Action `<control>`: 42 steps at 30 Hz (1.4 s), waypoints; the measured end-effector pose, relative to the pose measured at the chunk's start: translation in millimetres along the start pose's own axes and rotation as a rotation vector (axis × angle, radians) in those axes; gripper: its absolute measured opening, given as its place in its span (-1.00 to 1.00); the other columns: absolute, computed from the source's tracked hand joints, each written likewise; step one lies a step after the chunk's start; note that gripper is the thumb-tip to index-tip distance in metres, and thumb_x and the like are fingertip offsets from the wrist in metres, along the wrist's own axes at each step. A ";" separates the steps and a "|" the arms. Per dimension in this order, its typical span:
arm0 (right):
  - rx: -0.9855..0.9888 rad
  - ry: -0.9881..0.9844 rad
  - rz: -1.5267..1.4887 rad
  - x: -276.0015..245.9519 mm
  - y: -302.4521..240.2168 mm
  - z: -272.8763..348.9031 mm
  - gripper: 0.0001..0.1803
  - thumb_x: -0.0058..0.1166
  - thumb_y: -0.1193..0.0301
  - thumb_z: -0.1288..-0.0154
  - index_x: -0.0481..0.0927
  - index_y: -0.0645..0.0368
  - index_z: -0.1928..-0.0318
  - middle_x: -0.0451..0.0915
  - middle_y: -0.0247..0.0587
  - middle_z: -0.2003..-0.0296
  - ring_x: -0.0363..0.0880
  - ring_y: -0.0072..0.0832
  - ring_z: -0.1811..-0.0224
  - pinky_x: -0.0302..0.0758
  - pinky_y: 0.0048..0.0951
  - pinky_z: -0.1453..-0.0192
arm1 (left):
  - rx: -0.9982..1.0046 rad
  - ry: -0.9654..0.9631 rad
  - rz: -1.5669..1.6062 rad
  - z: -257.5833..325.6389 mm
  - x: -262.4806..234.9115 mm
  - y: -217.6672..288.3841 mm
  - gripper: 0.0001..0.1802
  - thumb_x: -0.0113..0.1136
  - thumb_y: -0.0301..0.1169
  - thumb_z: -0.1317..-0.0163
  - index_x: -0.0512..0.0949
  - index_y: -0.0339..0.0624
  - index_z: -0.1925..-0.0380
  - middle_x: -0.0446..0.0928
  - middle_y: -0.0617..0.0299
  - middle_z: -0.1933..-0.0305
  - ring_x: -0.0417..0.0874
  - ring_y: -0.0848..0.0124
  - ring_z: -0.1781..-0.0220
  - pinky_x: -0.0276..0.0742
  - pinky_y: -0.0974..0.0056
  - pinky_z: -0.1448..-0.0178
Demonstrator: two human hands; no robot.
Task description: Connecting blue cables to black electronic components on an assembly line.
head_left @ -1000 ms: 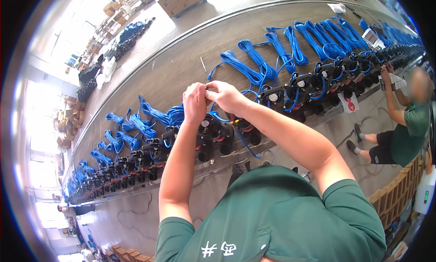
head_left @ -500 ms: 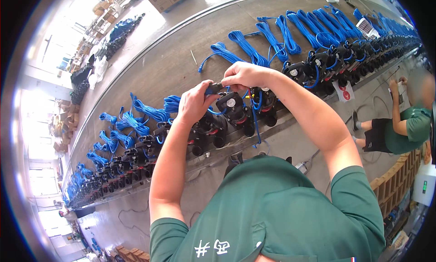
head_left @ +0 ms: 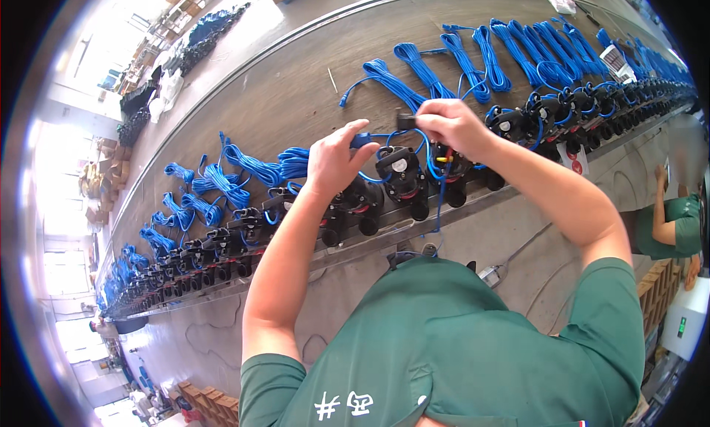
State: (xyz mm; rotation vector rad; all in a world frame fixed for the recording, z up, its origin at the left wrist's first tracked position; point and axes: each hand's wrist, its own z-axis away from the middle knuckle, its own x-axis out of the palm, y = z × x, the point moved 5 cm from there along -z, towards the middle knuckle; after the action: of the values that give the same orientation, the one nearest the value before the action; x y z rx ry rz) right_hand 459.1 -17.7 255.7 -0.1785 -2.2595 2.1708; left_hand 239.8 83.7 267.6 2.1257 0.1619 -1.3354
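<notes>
My left hand point(head_left: 335, 160) is closed round a blue plug point(head_left: 360, 140), whose end shows between thumb and forefinger. A blue cord runs rightward from there. Pinched in the fingertips of my right hand point(head_left: 457, 128) is a black plug-like connector point(head_left: 406, 120), apart from the blue plug and slightly farther from me. Below the hands stands a black pump point(head_left: 400, 169) with a round light label on top. Beside it, under my right hand, another black pump point(head_left: 452, 168) has blue cord and a bit of yellow and red on it.
Black pumps line the near edge of the long bench point(head_left: 296, 94) both ways. Behind them lie bundled blue cords point(head_left: 392, 83). A thin white stick point(head_left: 333, 81) lies on the bench. At the right, a co-worker in a green shirt point(head_left: 677, 223) stands across the aisle.
My hands have moved apart from where they met at a dark connector. The right hand went right with the black connector, and the blue plug now shows in my left. The view shifted slightly.
</notes>
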 end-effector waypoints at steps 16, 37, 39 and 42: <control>0.277 0.617 0.869 -163.1 48.5 -2.4 -0.68 0.19 0.20 -0.36 0.71 0.23 0.14 0.76 0.09 0.23 0.75 -0.01 0.11 0.59 -0.13 -0.03 | 0.210 -0.134 -0.231 -21.2 -28.4 -52.9 -0.63 0.33 -0.10 -0.29 0.65 -0.17 0.14 0.67 0.11 0.24 0.75 0.07 0.20 0.67 0.02 0.16; 0.390 0.663 0.985 -136.5 35.2 -18.5 -0.70 0.12 0.19 -0.42 0.62 0.19 0.09 0.75 0.12 0.26 0.73 0.11 0.12 0.61 -0.01 0.01 | -0.911 -0.323 0.678 -190.3 201.9 -377.1 -0.70 0.37 -0.12 -0.20 0.76 -0.13 0.38 0.69 0.19 0.51 0.70 0.30 0.44 0.62 0.16 0.25; 0.408 0.680 1.005 -140.3 38.6 -8.8 -0.70 0.11 0.19 -0.41 0.61 0.18 0.12 0.74 0.15 0.27 0.72 0.13 0.13 0.60 0.03 0.01 | -1.032 -0.359 0.814 -193.8 280.4 -307.4 -0.55 0.43 -0.04 -0.21 0.71 -0.24 0.20 0.69 0.06 0.31 0.71 0.22 0.35 0.63 0.16 0.33; 0.440 0.702 1.003 -140.0 36.9 -3.5 -0.70 0.09 0.17 -0.40 0.61 0.16 0.15 0.72 0.20 0.28 0.70 0.15 0.13 0.59 0.06 0.01 | -1.098 -0.361 0.801 -201.2 330.2 -243.8 -0.37 0.47 0.06 -0.18 0.66 -0.34 0.06 0.68 -0.04 0.09 0.73 0.17 0.24 0.67 0.12 0.30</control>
State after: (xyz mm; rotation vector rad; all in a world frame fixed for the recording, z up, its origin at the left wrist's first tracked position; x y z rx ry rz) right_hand 601.4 -24.6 229.7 -2.0037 -1.3333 2.2448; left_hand 455.1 321.3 -58.3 0.8398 -0.0963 -0.7922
